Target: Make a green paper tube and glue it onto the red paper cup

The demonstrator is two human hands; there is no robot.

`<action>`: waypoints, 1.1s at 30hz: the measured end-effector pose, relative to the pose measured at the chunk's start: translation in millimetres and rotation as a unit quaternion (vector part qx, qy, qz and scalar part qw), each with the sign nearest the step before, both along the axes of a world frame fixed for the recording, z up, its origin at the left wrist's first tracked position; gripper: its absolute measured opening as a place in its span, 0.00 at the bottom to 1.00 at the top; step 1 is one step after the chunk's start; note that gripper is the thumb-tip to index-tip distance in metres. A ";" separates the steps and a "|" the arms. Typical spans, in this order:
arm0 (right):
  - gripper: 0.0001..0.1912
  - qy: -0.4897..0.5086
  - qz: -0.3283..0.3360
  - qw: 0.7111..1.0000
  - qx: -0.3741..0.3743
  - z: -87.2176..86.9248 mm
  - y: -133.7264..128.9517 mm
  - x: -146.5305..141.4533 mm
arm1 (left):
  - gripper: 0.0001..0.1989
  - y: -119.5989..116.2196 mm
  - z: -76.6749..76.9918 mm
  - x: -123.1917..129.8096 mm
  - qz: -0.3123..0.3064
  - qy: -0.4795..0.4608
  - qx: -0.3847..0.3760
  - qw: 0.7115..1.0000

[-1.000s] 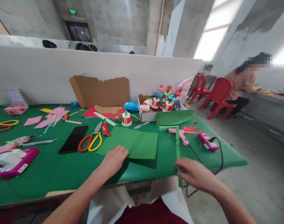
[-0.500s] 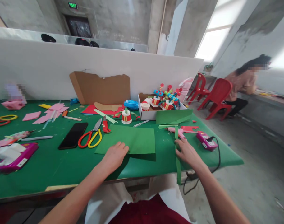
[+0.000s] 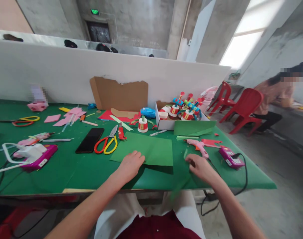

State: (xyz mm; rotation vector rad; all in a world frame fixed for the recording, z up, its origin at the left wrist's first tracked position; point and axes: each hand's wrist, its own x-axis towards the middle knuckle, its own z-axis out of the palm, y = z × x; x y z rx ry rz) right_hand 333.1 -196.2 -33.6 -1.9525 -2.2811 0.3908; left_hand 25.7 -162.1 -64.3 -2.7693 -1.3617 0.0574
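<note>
At the bottom middle of the frame, a thin green strip (image 3: 179, 189) hangs over the near edge of the counter (image 3: 67, 176). It looks blurry. Right of the middle, the right hand (image 3: 191, 160) grips this strip between bent fingers. It could slip out and fall to the floor if the hold is too loose, or tear if it is pulled hard.

The left hand (image 3: 131, 164) rests on the green sheet (image 3: 157, 146) in the middle of the frame. I cannot tell if it pinches the sheet or only presses down. The sheet's right front edge sits up a bit, so a push there could bend it.

Just past the right hand lies a pink glue gun (image 3: 195, 143). Its tip may be hot and could burn a finger that bumps it. A black cord (image 3: 246, 179) loops off the counter at the lower right, and a snag could tug things down.

Left of the sheet, the scissors (image 3: 111, 136) and a red cutter (image 3: 121, 131) lie close by. A careless reach could cut skin.
</note>
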 end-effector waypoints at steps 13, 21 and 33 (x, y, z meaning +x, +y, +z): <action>0.12 0.206 0.189 0.898 -0.341 2.6 -35.1 -38.1 | 0.11 2.0 14.2 -10.6 0.022 -0.103 0.133 0.985; 0.31 0.696 -0.099 0.631 -0.328 -10.5 66.9 -46.4 | 0.12 2.5 40.9 -26.2 -0.121 -0.266 0.301 0.908; 0.18 0.649 -0.025 0.721 -0.240 0.1 114.2 -88.0 | 0.19 12.2 40.9 -51.8 0.078 -0.293 0.219 0.928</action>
